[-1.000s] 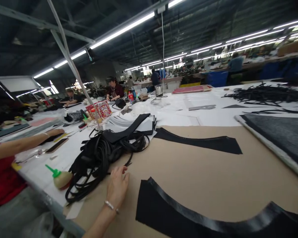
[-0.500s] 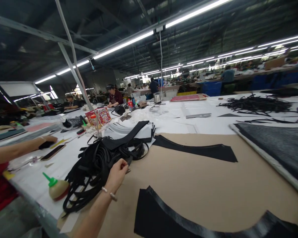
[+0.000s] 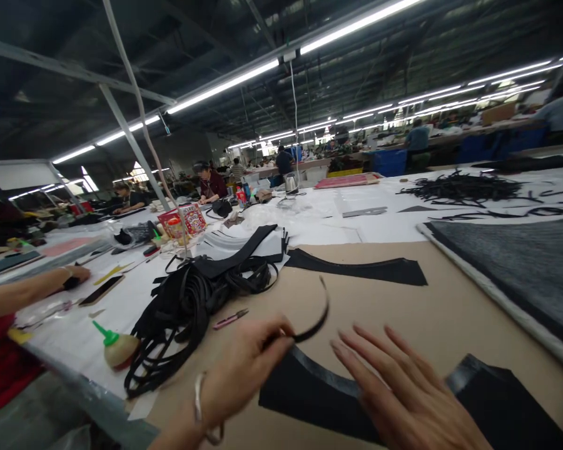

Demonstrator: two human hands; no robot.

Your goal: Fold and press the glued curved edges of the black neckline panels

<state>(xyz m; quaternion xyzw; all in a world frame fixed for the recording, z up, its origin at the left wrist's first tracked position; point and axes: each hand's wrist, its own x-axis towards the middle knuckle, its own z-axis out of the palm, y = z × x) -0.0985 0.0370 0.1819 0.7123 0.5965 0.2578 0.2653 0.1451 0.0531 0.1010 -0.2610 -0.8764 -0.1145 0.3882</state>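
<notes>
A curved black fabric piece (image 3: 319, 400) lies on the tan board near me. My left hand (image 3: 251, 362) is closed in a pinch on a narrow black strip (image 3: 323, 315), whose free end curls up to the right, above the left end of that piece. Over the middle of the same piece my right hand (image 3: 398, 387) is spread flat with nothing in it; it hides part of the curve. Left of my hands sits a tangled heap of black strips (image 3: 182, 312). A small pink tool (image 3: 231, 319) lies on the board beside the heap.
Another black curved piece (image 3: 356, 269) lies farther back on the tan board (image 3: 347, 300). At the left are a glue bottle (image 3: 119, 347) with a green nozzle, a phone (image 3: 102, 290) and a co-worker's arm (image 3: 23, 290). Grey fabric (image 3: 520, 262) lies at the right.
My left hand has moved right, away from the heap, and now carries a black strip. My right hand has come into view over the curved piece. The pink tool is now uncovered.
</notes>
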